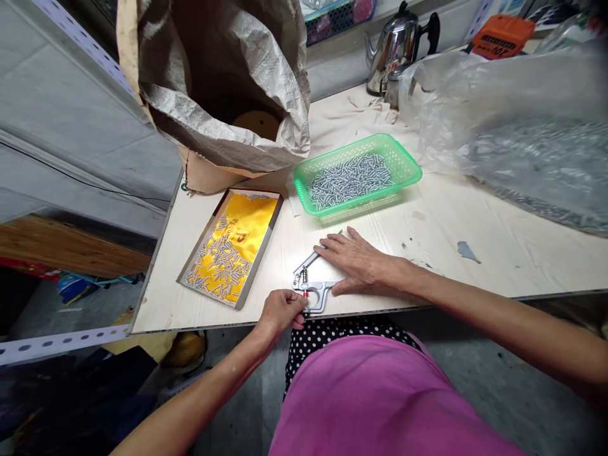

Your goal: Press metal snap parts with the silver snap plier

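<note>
Near the table's front edge lies a pair of grey snap pliers (319, 290) with a dark spring and a red part by the jaw; its handles are spread apart. My right hand (358, 261) spans these handles, fingers over the upper one and thumb against the lower. At the jaw end, my left hand (284, 309) is closed in a pinch; whatever sits between its fingertips is too small or hidden to make out. Small silver metal pieces (223, 266) lie on yellow cloth in a shallow box (244, 292) to the left. More fill a green plastic basket (413, 172) behind the pliers.
A large open paper sack (204, 126) stands at the back left. A clear plastic bag (532, 152) with many small metal pieces lies at the right. Behind are a metal kettle (394, 47), a small jar (393, 88) and an orange box (503, 36). A grey scrap (468, 251) lies on the tabletop.
</note>
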`<state>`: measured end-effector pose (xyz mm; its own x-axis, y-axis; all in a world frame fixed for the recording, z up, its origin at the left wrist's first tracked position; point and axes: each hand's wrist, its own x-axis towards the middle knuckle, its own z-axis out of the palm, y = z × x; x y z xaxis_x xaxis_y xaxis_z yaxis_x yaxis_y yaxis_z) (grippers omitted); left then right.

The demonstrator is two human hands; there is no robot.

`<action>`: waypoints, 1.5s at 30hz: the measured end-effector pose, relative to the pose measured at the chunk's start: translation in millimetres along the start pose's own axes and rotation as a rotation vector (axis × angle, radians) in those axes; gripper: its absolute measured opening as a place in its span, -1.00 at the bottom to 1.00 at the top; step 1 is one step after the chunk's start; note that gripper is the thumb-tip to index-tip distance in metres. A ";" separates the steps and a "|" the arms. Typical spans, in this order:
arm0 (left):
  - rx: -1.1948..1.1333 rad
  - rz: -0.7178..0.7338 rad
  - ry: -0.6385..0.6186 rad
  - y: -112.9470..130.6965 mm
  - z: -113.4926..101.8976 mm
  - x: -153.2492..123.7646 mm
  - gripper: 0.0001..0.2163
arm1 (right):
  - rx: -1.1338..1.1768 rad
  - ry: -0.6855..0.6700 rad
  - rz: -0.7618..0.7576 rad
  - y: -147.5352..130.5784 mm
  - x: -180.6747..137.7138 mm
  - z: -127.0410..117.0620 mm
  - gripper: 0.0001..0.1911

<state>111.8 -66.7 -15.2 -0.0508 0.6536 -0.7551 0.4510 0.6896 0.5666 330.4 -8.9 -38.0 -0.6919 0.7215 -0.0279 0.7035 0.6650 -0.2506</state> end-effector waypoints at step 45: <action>1.287 0.966 0.102 40.2 21.8 16.3 -0.46 | -0.027 0.110 0.158 -21.3 -43.7 9.1 -0.35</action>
<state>148.6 -35.1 -11.9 0.6493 0.7202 -0.2443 0.7569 -0.6435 0.1144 344.2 -56.4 -40.2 -0.5518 0.8329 0.0416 0.8070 0.5459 -0.2253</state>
